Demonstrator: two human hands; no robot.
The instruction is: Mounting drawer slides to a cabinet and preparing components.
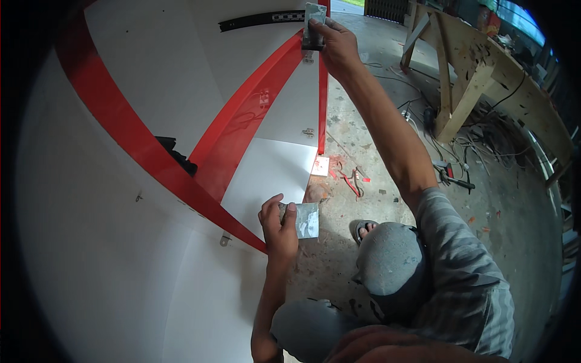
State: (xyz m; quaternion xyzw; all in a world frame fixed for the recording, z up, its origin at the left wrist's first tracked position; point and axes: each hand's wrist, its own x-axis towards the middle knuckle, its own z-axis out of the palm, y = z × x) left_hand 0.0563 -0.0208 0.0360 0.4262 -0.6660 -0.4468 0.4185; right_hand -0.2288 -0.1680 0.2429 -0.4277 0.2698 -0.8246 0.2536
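My right hand (340, 47) is stretched far forward, fingers closed round a flat putty scraper (315, 13) smeared with pale grey. The scraper is at the top end of a red panel edge (245, 100); whether it touches cannot be made out. Nearer to me, my left hand (281, 228) pinches a second putty scraper (307, 220), its flat blade coated with grey-white paste, thumb on top. This hand is beside the lower end of a long curved red strip (130, 127), over a white panel (272, 163).
A black slotted strip (263, 21) lies on the white surface at the top. Small metal hinges (308, 132) sit on the panels. On the concrete floor are red scraps (354, 181), cables (466, 145) and a hammer-like tool (454, 178). A wooden bench (484, 51) stands at the right.
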